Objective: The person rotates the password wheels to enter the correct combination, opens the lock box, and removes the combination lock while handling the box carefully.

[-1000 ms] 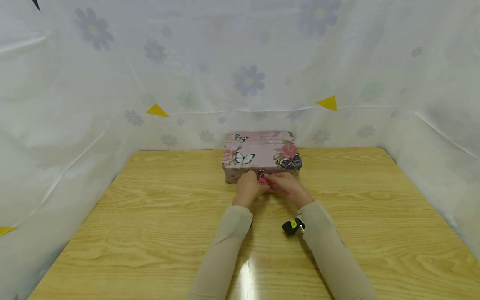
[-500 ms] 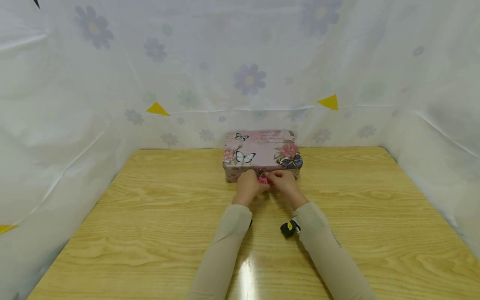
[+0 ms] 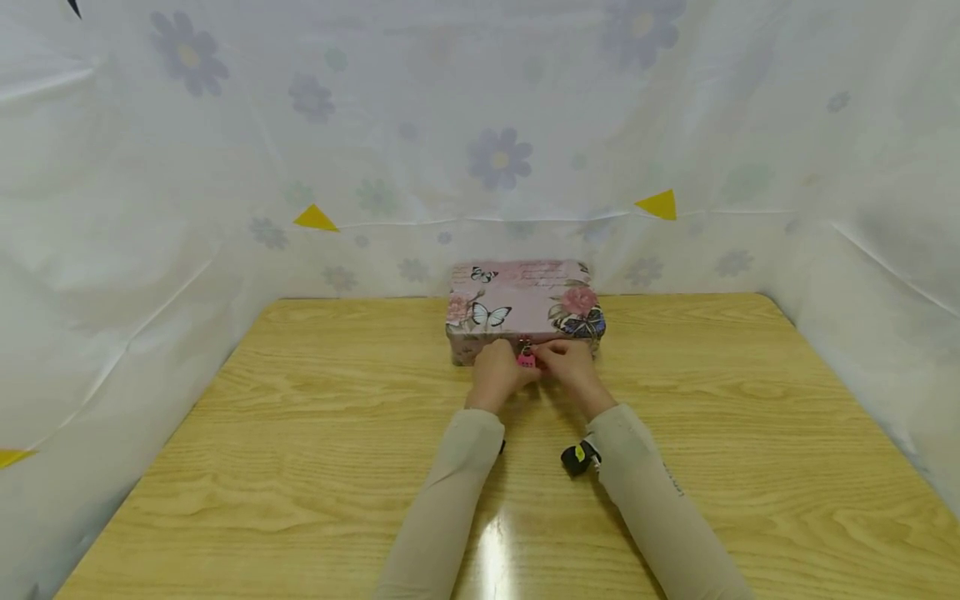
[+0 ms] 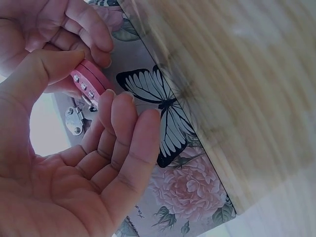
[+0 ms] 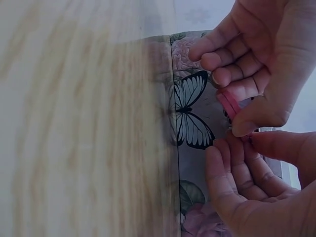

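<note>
A pink combination padlock (image 4: 91,81) with a row of small dials is at the front of a pink tin box (image 3: 517,292) printed with butterflies and roses. My left hand (image 3: 497,377) grips the padlock body between thumb and fingertips. From the other side my right hand (image 3: 573,371) pinches the padlock at its shackle end, thumb and forefinger meeting there in the right wrist view. A metal clasp (image 4: 75,121) shows on the box front beside the lock in the left wrist view. Fingers partly hide the shackle.
The box stands lid down at the back of a wood-grain table (image 3: 337,467), close to a white flowered curtain (image 3: 420,108). Similar sheeting hangs at both sides. A black wrist camera (image 3: 577,458) sticks out under the right sleeve.
My right hand and forearm have shifted slightly left, and the hand has turned, baring more of the padlock's face. My left hand and the box have stayed in place.
</note>
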### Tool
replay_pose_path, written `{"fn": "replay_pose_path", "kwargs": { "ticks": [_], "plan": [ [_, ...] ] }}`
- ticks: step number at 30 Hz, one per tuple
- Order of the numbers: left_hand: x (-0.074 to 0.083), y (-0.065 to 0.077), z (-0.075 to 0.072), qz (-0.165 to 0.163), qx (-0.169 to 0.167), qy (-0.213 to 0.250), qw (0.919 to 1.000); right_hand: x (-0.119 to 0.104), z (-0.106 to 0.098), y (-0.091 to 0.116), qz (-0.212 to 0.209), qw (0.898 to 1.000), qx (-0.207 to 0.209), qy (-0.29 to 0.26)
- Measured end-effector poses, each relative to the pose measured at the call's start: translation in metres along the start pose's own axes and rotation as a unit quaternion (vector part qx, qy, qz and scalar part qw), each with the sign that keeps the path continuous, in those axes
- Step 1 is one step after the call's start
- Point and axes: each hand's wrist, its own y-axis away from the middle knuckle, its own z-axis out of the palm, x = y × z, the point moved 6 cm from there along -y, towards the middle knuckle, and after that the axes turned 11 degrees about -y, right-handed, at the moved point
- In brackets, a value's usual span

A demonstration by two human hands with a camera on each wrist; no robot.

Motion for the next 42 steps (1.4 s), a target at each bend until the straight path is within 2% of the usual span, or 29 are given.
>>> {"fn": "replay_pose_path", "kwargs": {
  "ticks": [15,19,27,42],
  "plan": [
    [-0.002,-0.001,0.0,-0.009,-0.017,-0.005,0.9998,-0.002,0.0,0.002,0.039,0.999,-0.001,-0.037],
    [-0.004,-0.002,-0.002,-0.013,-0.011,-0.012,0.9998,-0.002,0.0,0.002,0.048,0.998,-0.007,-0.049],
    [-0.006,-0.002,-0.005,-0.013,-0.018,-0.011,0.9997,-0.002,0.002,0.002,0.052,0.997,-0.012,-0.056],
    [-0.01,-0.005,-0.005,-0.022,-0.035,-0.004,0.9991,0.005,0.002,-0.001,0.088,0.994,-0.024,-0.053]
  ]
}}
